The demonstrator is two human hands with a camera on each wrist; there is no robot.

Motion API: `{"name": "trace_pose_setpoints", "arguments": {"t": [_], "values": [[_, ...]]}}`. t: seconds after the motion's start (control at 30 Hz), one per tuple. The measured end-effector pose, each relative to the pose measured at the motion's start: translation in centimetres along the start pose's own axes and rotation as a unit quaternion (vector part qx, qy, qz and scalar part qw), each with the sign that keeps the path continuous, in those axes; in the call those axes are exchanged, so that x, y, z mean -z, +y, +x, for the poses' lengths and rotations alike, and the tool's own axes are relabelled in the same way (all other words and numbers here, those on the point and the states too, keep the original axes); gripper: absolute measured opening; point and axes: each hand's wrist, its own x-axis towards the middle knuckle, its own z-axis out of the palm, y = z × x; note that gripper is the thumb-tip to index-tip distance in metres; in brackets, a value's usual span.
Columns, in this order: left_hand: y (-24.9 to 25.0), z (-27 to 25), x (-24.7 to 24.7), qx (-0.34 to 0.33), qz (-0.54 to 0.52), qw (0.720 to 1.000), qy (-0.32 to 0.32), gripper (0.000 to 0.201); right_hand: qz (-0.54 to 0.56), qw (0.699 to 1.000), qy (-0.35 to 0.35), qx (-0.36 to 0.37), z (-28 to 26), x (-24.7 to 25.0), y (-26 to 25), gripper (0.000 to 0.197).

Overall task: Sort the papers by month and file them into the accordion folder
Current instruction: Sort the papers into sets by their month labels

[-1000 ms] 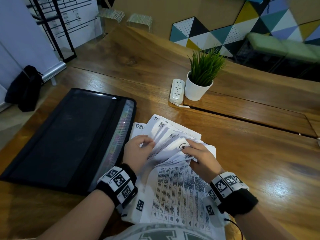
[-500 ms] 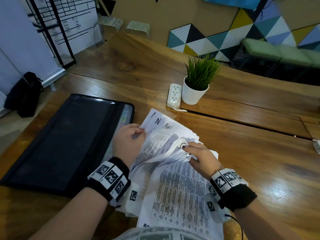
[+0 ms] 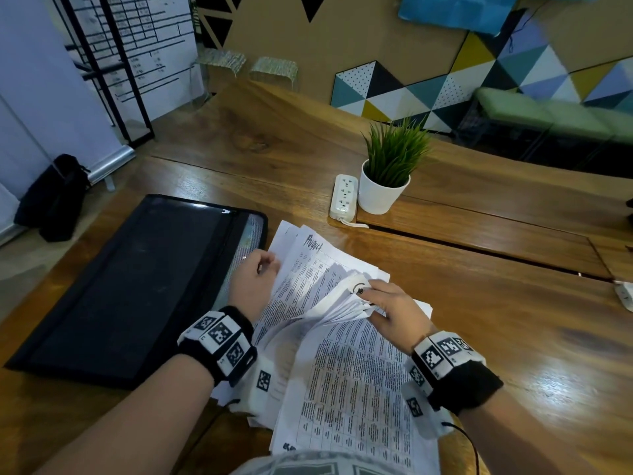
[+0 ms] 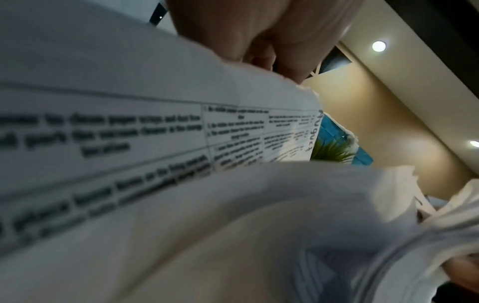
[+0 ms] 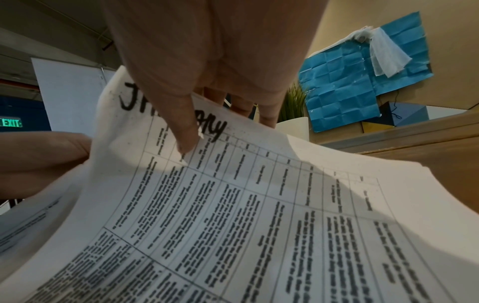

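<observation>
A stack of printed papers [image 3: 346,382] lies in front of me on the wooden table [image 3: 513,320]. My left hand [image 3: 255,281] holds up the left edge of several lifted sheets; the top one is marked "August" [image 3: 313,243]. My right hand [image 3: 387,303] pinches a curled bundle of sheet corners. In the right wrist view the thumb [image 5: 181,123] presses on a sheet marked with a month beginning "J" [image 5: 233,205]. The August sheet [image 4: 155,131] fills the left wrist view. The black accordion folder [image 3: 120,286] lies flat at the left, its mesh side toward the papers.
A white potted plant [image 3: 387,180] and a white power strip [image 3: 343,198] stand beyond the papers. A seam in the table [image 3: 479,252] runs right of them. A black bag [image 3: 58,197] sits on the floor at far left.
The left hand has swept several sheets over to the left, so the fanned corners are gone and the August sheet now shows on top. The right hand keeps its pinch.
</observation>
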Motion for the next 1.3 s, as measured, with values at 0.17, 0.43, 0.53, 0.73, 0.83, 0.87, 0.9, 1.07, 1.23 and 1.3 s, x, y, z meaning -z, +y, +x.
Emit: {"name": "trace_pose_setpoints", "arguments": {"t": [0.17,0.43,0.53,0.73,0.83,0.87,0.9,1.07,1.23,1.3], "values": [[0.5,-0.2,0.5,0.015,0.023,0.998,-0.050,0.017,0.012,1.000,0.011,0.016,0.2,-0.8,0.5,0.033],[0.2,-1.1,0.6,-0.026,0.108,0.991,-0.080,0.059,0.016,0.999,0.019,0.026,0.3,-1.4,1.0,0.032],[-0.5,-1.0,0.4,-0.049,0.123,0.988,-0.075,0.049,0.016,0.999,0.021,0.026,0.3,-1.4,1.0,0.033],[-1.7,-0.5,-0.1,0.022,0.096,0.993,-0.072,0.015,0.019,0.999,0.014,0.023,0.5,-1.3,1.2,0.034],[-1.4,0.2,0.7,-0.023,0.130,0.991,-0.031,0.016,0.019,1.000,0.009,0.020,0.6,-1.3,1.3,0.034],[-0.9,0.6,1.2,-0.042,0.138,0.989,-0.019,0.014,0.022,1.000,0.010,0.019,0.7,-1.3,1.3,0.034],[-0.1,0.8,2.0,-0.056,0.139,0.989,-0.011,0.013,0.023,1.000,0.009,0.016,0.8,-1.3,1.3,0.034],[3.8,2.3,6.0,-0.087,0.139,0.986,0.015,0.014,0.018,1.000,0.004,0.015,1.5,-1.8,1.5,0.031],[5.2,5.3,11.5,-0.107,0.119,0.974,0.163,0.019,0.034,0.998,0.052,0.021,0.9,-1.2,2.3,0.036],[5.0,6.1,14.1,-0.098,0.110,0.969,0.200,0.020,0.030,0.998,0.041,0.023,-0.3,0.1,2.6,0.033]]}}
